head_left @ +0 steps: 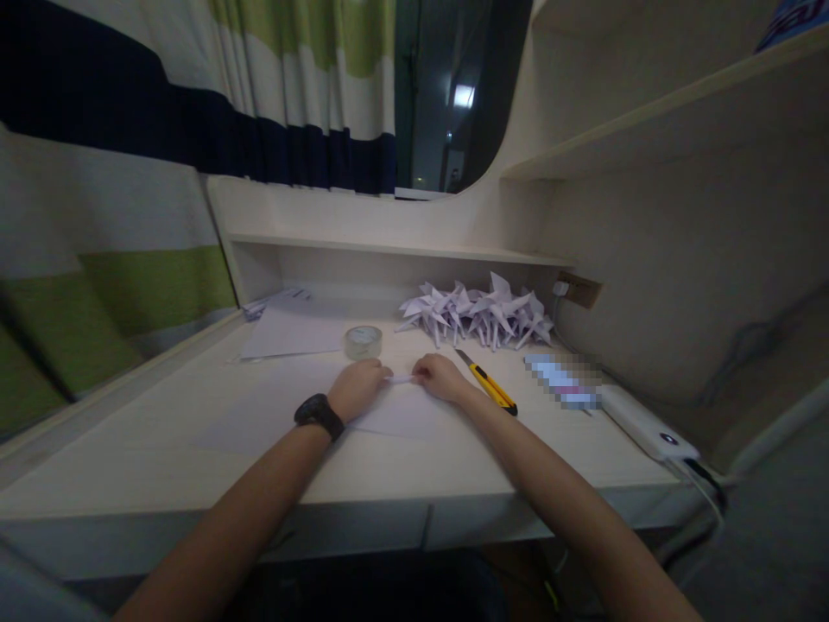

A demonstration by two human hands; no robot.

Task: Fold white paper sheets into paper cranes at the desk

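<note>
A white sheet of paper lies on the pale desk in front of me. My left hand, with a black watch on its wrist, and my right hand are both curled and pinch the sheet's far edge between them. A roll of clear tape stands just beyond my left hand. A yellow utility knife lies right beside my right hand.
A heap of several white folded paper cranes sits at the back right. Loose white sheets lie at the back left. A white power bank with a cable lies at the right edge. A striped curtain hangs on the left.
</note>
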